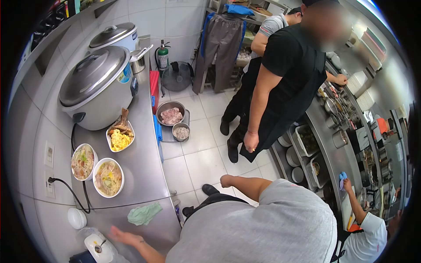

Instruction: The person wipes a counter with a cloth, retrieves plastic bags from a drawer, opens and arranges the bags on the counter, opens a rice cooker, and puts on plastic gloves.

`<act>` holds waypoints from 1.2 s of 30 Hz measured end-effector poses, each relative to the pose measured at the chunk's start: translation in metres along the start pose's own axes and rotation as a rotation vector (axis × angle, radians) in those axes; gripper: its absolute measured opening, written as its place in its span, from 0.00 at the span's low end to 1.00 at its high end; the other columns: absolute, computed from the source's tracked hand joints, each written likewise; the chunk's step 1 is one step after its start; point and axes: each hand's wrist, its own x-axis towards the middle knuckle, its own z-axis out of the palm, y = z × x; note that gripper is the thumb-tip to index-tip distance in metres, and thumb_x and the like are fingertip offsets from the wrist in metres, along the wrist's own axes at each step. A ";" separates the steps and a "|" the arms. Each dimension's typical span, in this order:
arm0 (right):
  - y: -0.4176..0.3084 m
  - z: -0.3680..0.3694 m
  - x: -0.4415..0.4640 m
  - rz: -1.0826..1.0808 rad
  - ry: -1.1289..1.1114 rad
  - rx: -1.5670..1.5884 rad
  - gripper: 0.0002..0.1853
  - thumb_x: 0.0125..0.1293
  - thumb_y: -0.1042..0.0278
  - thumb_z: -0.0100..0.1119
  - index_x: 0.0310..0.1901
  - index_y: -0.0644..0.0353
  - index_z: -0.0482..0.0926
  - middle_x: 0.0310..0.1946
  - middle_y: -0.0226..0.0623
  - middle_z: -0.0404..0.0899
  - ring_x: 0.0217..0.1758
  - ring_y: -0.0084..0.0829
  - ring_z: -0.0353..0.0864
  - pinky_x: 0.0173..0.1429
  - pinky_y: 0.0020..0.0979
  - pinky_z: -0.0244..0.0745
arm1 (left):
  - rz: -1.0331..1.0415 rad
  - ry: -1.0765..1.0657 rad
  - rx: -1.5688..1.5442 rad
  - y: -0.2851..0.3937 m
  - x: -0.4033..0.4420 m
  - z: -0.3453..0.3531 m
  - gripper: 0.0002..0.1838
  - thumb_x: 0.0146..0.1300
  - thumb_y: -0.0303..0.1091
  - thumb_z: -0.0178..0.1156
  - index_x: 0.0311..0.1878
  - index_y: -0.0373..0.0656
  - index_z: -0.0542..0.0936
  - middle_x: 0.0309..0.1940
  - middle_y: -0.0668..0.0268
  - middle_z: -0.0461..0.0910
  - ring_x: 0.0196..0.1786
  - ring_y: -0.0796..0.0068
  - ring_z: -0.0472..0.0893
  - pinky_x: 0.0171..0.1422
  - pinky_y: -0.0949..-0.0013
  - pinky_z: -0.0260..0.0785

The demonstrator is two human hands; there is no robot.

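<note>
My left hand (124, 236) is blurred, with its fingers stretched out, over the metal counter (144, 186) and holding nothing I can see. Near it are a crumpled green cloth (144, 214) and a white container (97, 248) with a spoon in it. My right hand (226, 180) hangs by my body, away from the counter, its fingers curled with nothing showing in them. Farther along the counter stand a bowl of noodle soup (108, 177), a second noodle bowl (83, 161) and a bowl with yellow egg and fried food (120, 136).
A large lidded cooker (98, 98) stands behind the bowls. Stacked white bowls (76, 218) sit by the wall. Raw meat fills a floor basin (171, 115). A person in black (289, 74) stands across the aisle; another person (366, 234) works at the right counter (326, 144).
</note>
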 end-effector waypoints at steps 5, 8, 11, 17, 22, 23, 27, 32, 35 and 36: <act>-0.031 -0.029 0.014 -0.045 0.081 -0.015 0.13 0.46 0.63 0.55 0.28 0.62 0.83 0.31 0.51 0.80 0.39 0.49 0.78 0.45 0.44 0.72 | -0.380 0.239 -0.478 0.003 0.049 -0.083 0.41 0.61 0.53 0.51 0.71 0.47 0.43 0.68 0.56 0.52 0.66 0.58 0.61 0.66 0.50 0.59; -0.043 -0.034 0.032 -0.104 0.124 -0.046 0.12 0.46 0.63 0.54 0.28 0.62 0.82 0.31 0.49 0.80 0.38 0.48 0.78 0.45 0.44 0.73 | -0.593 0.257 -0.758 -0.048 0.110 -0.153 0.46 0.57 0.53 0.57 0.71 0.50 0.42 0.69 0.57 0.47 0.67 0.57 0.61 0.63 0.47 0.63; -0.052 -0.037 0.045 -0.173 0.173 -0.056 0.12 0.45 0.64 0.53 0.26 0.62 0.81 0.30 0.48 0.79 0.37 0.48 0.78 0.44 0.44 0.73 | -0.666 0.272 -0.858 -0.072 0.126 -0.172 0.46 0.56 0.52 0.59 0.70 0.49 0.44 0.68 0.58 0.50 0.66 0.57 0.61 0.63 0.44 0.63; -0.056 -0.053 0.021 -0.260 0.178 -0.112 0.11 0.45 0.64 0.54 0.28 0.60 0.81 0.33 0.46 0.79 0.39 0.47 0.78 0.44 0.43 0.73 | -0.680 0.286 -0.739 -0.026 0.066 -0.147 0.40 0.60 0.54 0.53 0.69 0.47 0.49 0.66 0.52 0.57 0.68 0.54 0.60 0.66 0.46 0.61; -0.017 -0.034 0.023 -0.137 0.047 -0.077 0.16 0.49 0.60 0.65 0.41 0.52 0.82 0.40 0.38 0.80 0.44 0.39 0.79 0.48 0.38 0.74 | -0.443 0.417 -0.607 0.017 0.017 -0.132 0.38 0.61 0.52 0.54 0.70 0.53 0.52 0.69 0.51 0.47 0.68 0.50 0.57 0.63 0.51 0.65; 0.042 0.009 0.066 -0.577 0.188 -0.310 0.15 0.50 0.64 0.65 0.42 0.55 0.81 0.36 0.38 0.81 0.36 0.35 0.81 0.39 0.35 0.76 | -0.396 0.486 -0.531 0.008 0.022 -0.137 0.36 0.60 0.51 0.56 0.68 0.49 0.56 0.65 0.52 0.53 0.65 0.52 0.60 0.60 0.50 0.67; 0.001 -0.017 0.049 0.114 -0.222 0.266 0.14 0.57 0.69 0.59 0.46 0.60 0.76 0.32 0.35 0.82 0.23 0.28 0.78 0.23 0.27 0.70 | -0.481 0.459 -0.508 0.000 0.039 -0.169 0.38 0.58 0.49 0.59 0.67 0.48 0.53 0.60 0.51 0.57 0.60 0.52 0.65 0.52 0.50 0.72; -0.036 -0.048 0.064 -0.441 -0.070 0.101 0.15 0.56 0.69 0.59 0.46 0.62 0.77 0.30 0.36 0.80 0.26 0.26 0.78 0.27 0.28 0.73 | -0.567 0.256 -0.676 -0.006 0.082 -0.180 0.37 0.58 0.45 0.56 0.67 0.41 0.53 0.62 0.49 0.57 0.60 0.46 0.67 0.53 0.49 0.72; -0.119 -0.099 0.028 -0.338 -0.023 0.310 0.17 0.55 0.66 0.60 0.46 0.62 0.78 0.31 0.39 0.81 0.30 0.29 0.81 0.38 0.31 0.74 | -0.558 0.179 -0.732 0.011 0.097 -0.176 0.36 0.58 0.41 0.55 0.66 0.37 0.52 0.61 0.45 0.57 0.59 0.45 0.68 0.56 0.46 0.70; -0.140 -0.116 0.014 -0.374 -0.030 0.297 0.17 0.55 0.66 0.60 0.46 0.62 0.78 0.33 0.39 0.80 0.32 0.29 0.80 0.39 0.30 0.74 | -0.533 0.123 -0.753 0.016 0.099 -0.173 0.36 0.58 0.39 0.54 0.65 0.35 0.52 0.61 0.43 0.56 0.59 0.45 0.68 0.57 0.45 0.68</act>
